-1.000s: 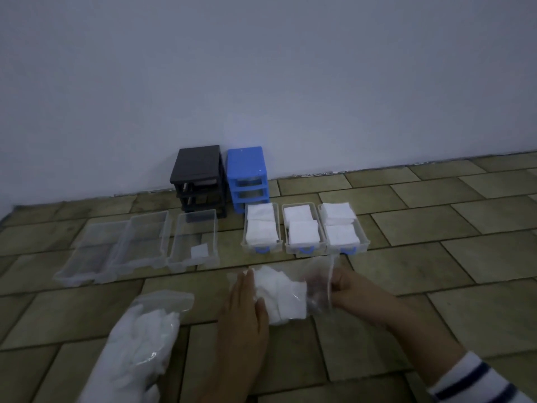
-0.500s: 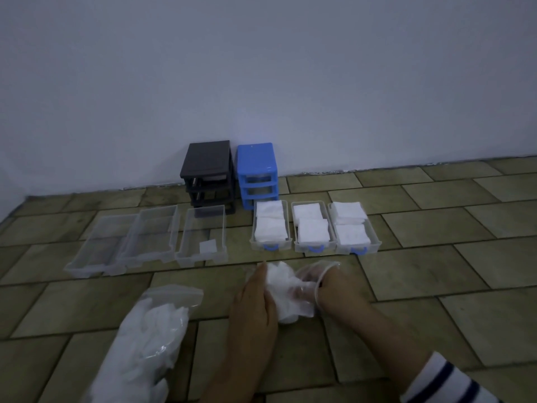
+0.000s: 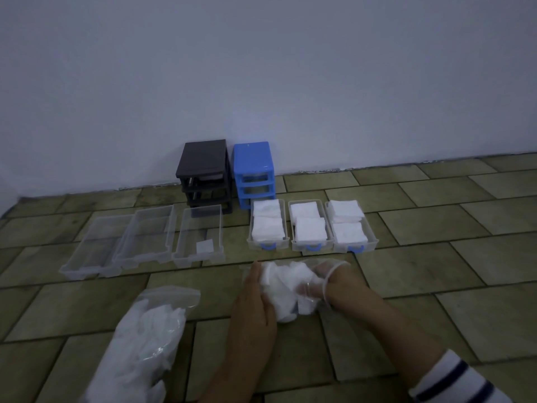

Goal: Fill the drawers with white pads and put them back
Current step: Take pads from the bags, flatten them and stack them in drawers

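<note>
Behind hands [image 3: 290, 289] — three filled drawers [image 3: 312, 228]; bagged pads [image 3: 145, 335] left.

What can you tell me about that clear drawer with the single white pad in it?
The drawer is a clear plastic tray, long and shallow, lying flat on the tiled floor. It is the rightmost of three clear drawers left of the filled ones, in front of the black cabinet. One small white pad lies near its front end; the rest is bare. No hand touches it.
</note>
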